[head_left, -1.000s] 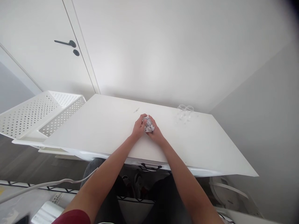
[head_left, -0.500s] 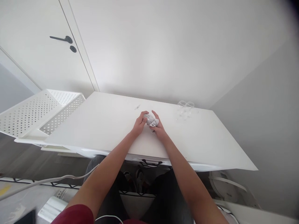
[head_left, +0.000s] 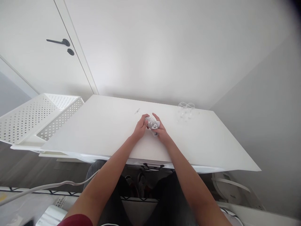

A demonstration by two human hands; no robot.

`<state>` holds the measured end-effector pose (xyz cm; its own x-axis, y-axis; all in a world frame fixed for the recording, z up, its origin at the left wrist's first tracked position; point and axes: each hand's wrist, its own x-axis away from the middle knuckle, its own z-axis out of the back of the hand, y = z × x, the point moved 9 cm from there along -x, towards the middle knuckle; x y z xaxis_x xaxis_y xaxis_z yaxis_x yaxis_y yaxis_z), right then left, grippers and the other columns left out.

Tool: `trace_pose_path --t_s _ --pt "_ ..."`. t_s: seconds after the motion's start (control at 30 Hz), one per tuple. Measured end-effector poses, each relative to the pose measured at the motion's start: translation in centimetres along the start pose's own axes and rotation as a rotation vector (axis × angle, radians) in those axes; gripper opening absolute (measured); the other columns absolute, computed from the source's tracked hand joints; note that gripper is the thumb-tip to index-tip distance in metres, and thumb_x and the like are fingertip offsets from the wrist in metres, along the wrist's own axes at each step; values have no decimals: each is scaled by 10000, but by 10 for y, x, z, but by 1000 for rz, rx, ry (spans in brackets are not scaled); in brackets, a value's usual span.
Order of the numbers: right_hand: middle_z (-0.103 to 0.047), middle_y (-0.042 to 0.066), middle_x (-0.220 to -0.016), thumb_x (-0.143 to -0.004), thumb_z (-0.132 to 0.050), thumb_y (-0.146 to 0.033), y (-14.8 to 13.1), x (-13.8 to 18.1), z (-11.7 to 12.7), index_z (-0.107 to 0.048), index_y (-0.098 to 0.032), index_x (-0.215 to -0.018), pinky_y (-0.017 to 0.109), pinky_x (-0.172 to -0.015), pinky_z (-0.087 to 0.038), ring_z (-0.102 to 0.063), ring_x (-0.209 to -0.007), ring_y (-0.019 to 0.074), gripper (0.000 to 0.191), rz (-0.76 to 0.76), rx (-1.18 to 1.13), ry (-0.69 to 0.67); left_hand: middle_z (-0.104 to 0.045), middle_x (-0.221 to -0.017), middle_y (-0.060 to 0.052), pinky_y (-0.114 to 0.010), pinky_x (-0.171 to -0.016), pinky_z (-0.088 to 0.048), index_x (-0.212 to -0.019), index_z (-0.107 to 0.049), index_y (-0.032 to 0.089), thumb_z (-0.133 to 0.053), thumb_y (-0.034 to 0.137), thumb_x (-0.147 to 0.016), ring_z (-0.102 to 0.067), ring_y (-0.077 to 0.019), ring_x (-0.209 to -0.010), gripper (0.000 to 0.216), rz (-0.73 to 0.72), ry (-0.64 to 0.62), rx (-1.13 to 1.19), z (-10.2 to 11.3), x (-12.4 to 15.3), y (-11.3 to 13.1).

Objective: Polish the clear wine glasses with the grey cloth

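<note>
Over the middle of the white tabletop (head_left: pixel 105 125), both my hands are close together around a small bundle. My left hand (head_left: pixel 140 126) is closed on a shiny, clear glass (head_left: pixel 150 123), gripping it from the left. A light grey cloth (head_left: pixel 155 126) is bunched against the glass, and my right hand (head_left: pixel 161 129) grips it, thumb in front and index finger raised behind. Part of the cloth hangs below the right thumb. The fingers and cloth hide much of the glass. A small thin piece (head_left: pixel 137 111) lies on the tabletop beyond my left hand.
Toward the back right stand two clear glasses (head_left: pixel 186 110), faint against the white. A white perforated rack (head_left: pixel 28 116) adjoins the table's left end. The wall rises behind, with a door handle (head_left: pixel 62 42) at upper left. A white cable (head_left: pixel 47 185) crosses near my left forearm.
The view has shifted slightly. Both hands keep their hold on the glass and cloth, which have turned a little; the cloth hangs slightly lower under the right thumb.
</note>
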<state>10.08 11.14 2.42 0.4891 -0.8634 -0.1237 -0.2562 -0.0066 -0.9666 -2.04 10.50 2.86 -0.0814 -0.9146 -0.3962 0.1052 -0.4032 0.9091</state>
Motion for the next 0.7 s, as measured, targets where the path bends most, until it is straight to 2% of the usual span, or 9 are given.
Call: trace_pose_path --t_s 0.07,0.2,0.27,0.33,0.43,0.57,0.7 --pt "-713 16 -1007 -717 -709 -192 -1 -1 -1 -407 -322 -1566 319 -786 -496 -656 -900 209 910 -8 -30 -13 -616 -924 -33 -332 -749 -511 -1324 -477 228 -364 498 -1072 -567 -151 -718 386 -26 29 -23 2 0 0" --pt "-719 21 -1010 -656 -695 -150 0 -5 9 -536 -292 -1448 304 -731 -499 -654 -867 210 820 -36 -100 42 -620 -1151 -102 -337 -738 -523 -1344 -477 229 -398 479 -1063 -586 -153 -770 384 -64 80 -134 5 2 0" --pt "-708 6 -952 -644 -688 -129 1 -5 16 -515 -303 -1470 282 -680 -479 -638 -829 198 861 -32 -121 103 -622 -1159 -98 -349 -760 -527 -1363 -469 239 -412 468 -1061 -600 -150 -761 384 -60 67 -179 5 2 0" --pt "-699 -8 -933 -654 -689 -120 0 -4 16 -440 -329 -1536 279 -682 -478 -629 -812 188 940 -18 -134 113 -631 -1067 -65 -356 -771 -527 -1366 -460 245 -407 460 -1065 -605 -143 -723 373 -55 40 -174 3 2 1" --pt "-705 -1 -986 -679 -705 -127 0 -3 2 -390 -334 -1577 315 -788 -506 -639 -839 185 973 -21 -139 -1 -620 -971 -34 -345 -750 -528 -1347 -449 246 -377 455 -1077 -602 -141 -705 348 -70 1 -107 0 2 5" --pt "-712 19 -1017 -667 -704 -127 -2 -5 -3 -466 -304 -1518 358 -855 -518 -653 -848 193 901 -13 -133 -65 -618 -1090 -74 -336 -712 -537 -1339 -447 248 -391 463 -1072 -588 -136 -711 347 -118 -2 -70 -2 3 9" --pt "-708 18 -961 -648 -682 -129 0 -7 10 -514 -280 -1463 341 -782 -523 -653 -840 207 846 -9 -133 17 -606 -1234 -110 -344 -719 -543 -1338 -458 252 -402 477 -1065 -589 -121 -697 358 -92 86 -101 5 2 4"
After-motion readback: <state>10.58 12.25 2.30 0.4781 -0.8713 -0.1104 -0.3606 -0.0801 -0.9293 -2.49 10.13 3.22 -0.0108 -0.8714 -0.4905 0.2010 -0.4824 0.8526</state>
